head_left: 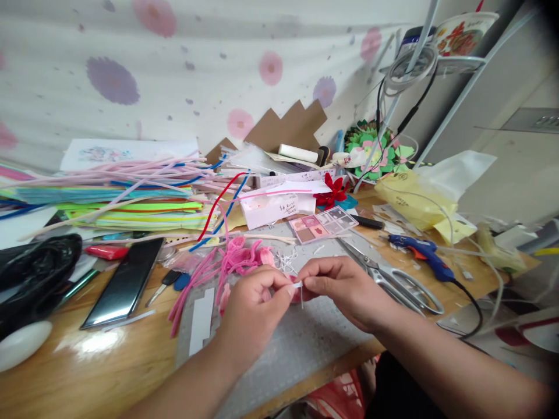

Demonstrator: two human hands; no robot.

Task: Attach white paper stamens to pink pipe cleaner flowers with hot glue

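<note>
My left hand (pixel 255 305) and my right hand (pixel 343 288) meet over a grey cutting mat (pixel 301 343). Both pinch a small white strip (pixel 297 285) with a bit of pink showing just below it. Behind the left hand lies a heap of pink pipe cleaners (pixel 231 265) with pink curled pieces. Large scissors (pixel 393 276) lie just right of my right hand.
A blue glue gun (pixel 421 253) with a black cord lies at the right. A phone (pixel 126 282) and a black bag (pixel 35 273) lie at the left. Stacked coloured paper (pixel 131 212), a small palette (pixel 325 224), a white box (pixel 271 209) and a red paper flower (pixel 334 191) crowd the back.
</note>
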